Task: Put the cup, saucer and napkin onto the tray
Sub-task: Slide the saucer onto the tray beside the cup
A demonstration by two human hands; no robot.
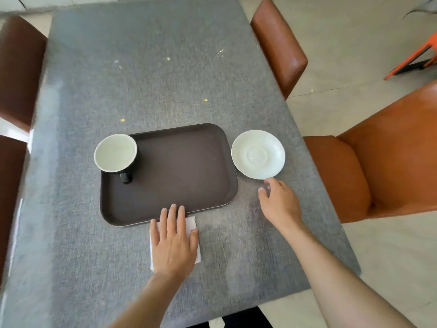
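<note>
A dark brown tray (184,166) lies in the middle of the grey table. A black cup (115,153) with a white inside stands upright in the tray's far left corner, its handle toward me. A white saucer (258,154) rests on the table just right of the tray. A white napkin (192,227) lies on the table at the tray's near edge, mostly covered by my left hand (173,242), which lies flat on it with fingers spread, fingertips at the tray's rim. My right hand (279,202) hovers open just short of the saucer's near rim.
The grey table (153,79) stretches far ahead, with a few small yellow crumbs on it. Brown chairs (19,67) stand at the left edge and orange-brown chairs (390,162) at the right, close to the saucer side.
</note>
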